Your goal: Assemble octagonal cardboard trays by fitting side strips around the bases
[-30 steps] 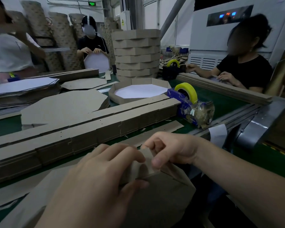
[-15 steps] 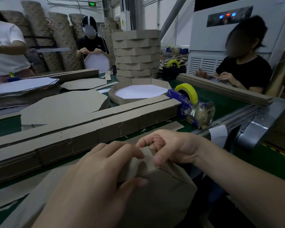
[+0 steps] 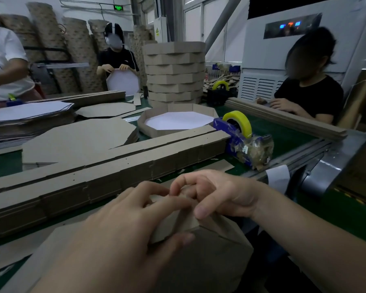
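A brown octagonal cardboard tray (image 3: 209, 256) stands tilted against me at the table's near edge, its bottom facing me. My left hand (image 3: 123, 229) grips the side strip (image 3: 178, 223) at the tray's top corner, thumb below and fingers over it. My right hand (image 3: 216, 193) pinches the same strip end from the right, fingers curled above and thumb pressing its face. The strip's join is hidden under my fingers.
A long stack of side strips (image 3: 106, 172) lies across the green table (image 3: 283, 134). Behind it sit flat octagonal bases (image 3: 78, 140), a finished tray with white lining (image 3: 178, 121), a tall tray stack (image 3: 174, 70) and a blue tape dispenser (image 3: 239, 138). Three other people work around.
My right hand has slid slightly left and its fingers have curled tighter over the strip end, close against my left fingers. The tray stays tilted in place.
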A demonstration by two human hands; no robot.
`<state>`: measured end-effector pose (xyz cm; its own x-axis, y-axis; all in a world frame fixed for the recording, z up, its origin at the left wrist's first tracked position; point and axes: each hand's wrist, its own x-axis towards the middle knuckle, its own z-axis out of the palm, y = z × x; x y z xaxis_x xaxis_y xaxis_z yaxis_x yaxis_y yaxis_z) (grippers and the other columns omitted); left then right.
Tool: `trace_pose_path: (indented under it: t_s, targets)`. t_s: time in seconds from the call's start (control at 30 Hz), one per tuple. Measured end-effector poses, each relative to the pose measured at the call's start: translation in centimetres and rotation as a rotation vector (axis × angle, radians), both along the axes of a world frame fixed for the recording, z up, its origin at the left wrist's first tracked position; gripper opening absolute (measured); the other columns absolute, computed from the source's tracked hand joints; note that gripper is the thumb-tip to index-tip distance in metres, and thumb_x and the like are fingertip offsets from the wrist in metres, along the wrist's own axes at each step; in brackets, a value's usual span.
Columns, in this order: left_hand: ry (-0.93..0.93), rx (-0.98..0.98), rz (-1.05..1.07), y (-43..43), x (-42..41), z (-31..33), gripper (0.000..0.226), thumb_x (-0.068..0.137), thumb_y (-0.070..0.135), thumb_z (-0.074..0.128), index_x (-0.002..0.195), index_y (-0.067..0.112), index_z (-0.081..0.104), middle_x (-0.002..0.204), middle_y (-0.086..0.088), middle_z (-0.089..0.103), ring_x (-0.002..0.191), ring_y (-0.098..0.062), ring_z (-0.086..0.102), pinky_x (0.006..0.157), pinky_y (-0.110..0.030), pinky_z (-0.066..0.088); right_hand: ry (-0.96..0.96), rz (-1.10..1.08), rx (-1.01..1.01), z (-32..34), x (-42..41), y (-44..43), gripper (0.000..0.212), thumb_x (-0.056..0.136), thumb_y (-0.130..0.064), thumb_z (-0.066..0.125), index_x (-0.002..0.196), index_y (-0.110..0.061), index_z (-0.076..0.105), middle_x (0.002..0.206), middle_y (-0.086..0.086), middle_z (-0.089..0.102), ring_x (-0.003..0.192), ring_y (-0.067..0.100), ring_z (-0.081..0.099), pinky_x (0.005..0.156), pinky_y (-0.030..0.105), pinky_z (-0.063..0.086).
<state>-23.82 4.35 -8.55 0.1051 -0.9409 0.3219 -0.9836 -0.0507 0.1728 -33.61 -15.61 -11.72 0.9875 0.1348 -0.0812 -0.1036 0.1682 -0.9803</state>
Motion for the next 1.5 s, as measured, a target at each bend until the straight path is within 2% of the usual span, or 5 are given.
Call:
trace_pose_path:
  t_s: [0.13, 0.33, 0.47, 1.0, 1.5]
  targets:
    - [-0.037, -0.041, -0.027, -1.2, 0.3, -0.2, 0.053, 0.062, 0.083, 0.02, 0.115, 0.082, 0.018, 0.119, 0.036, 0.037, 0.101, 0.002, 0.05, 0.072, -0.017, 0.046, -0.1, -0.12, -0.104, -0.7, -0.5, -0.4, 0.041, 0.071, 0.004, 0.059, 0.11, -0.01, 0.056, 0.105, 0.005, 0.058, 0.099, 0.017, 0.056, 0.086, 0.026, 0.048]
    - [-0.175, 0.008, -0.012, -2.0, 0.8, -0.8, 0.046, 0.081, 0.061, 0.034, 0.113, 0.05, 0.065, 0.092, 0.015, 0.067, 0.069, -0.01, 0.063, 0.047, -0.013, 0.035, -0.197, -1.019, -0.463, 0.3, -3.4, -9.7, 0.015, 0.086, -0.011, 0.06, 0.087, -0.022, 0.071, 0.088, 0.0, 0.066, 0.081, 0.018, 0.06, 0.067, 0.027, 0.05]
    - [-0.238, -0.066, -0.035, -2.4, 0.9, -1.5, 0.046, 0.083, 0.058, 0.033, 0.111, 0.046, 0.068, 0.093, 0.014, 0.068, 0.07, -0.01, 0.064, 0.043, -0.015, 0.037, 0.307, -1.514, -1.097, -0.3, -5.3, -18.7, 0.021, 0.095, -0.036, 0.056, 0.104, -0.02, 0.065, 0.129, 0.011, 0.053, 0.096, 0.026, 0.057, 0.079, 0.033, 0.042]
    - [-0.221, -0.148, -0.061, -2.9, 1.3, -2.1, 0.045, 0.082, 0.058, 0.036, 0.109, 0.045, 0.069, 0.097, 0.014, 0.069, 0.075, -0.012, 0.066, 0.045, -0.017, 0.044, 0.536, -1.25, -0.336, -0.1, -5.6, -23.2, 0.012, 0.078, -0.021, 0.074, 0.073, -0.015, 0.065, 0.05, -0.007, 0.052, 0.04, 0.005, 0.025, 0.037, 0.018, 0.023]
    - [-0.243, -0.222, -0.071, -3.3, 1.8, -2.9, 0.05, 0.091, 0.059, 0.027, 0.109, 0.042, 0.07, 0.095, 0.012, 0.07, 0.072, -0.013, 0.066, 0.046, -0.02, 0.046, 0.412, -1.336, -0.13, 2.0, -4.7, -21.2, 0.01, 0.096, -0.009, 0.057, 0.087, -0.007, 0.051, 0.078, 0.0, 0.042, 0.053, 0.007, 0.048, 0.077, 0.065, 0.048]
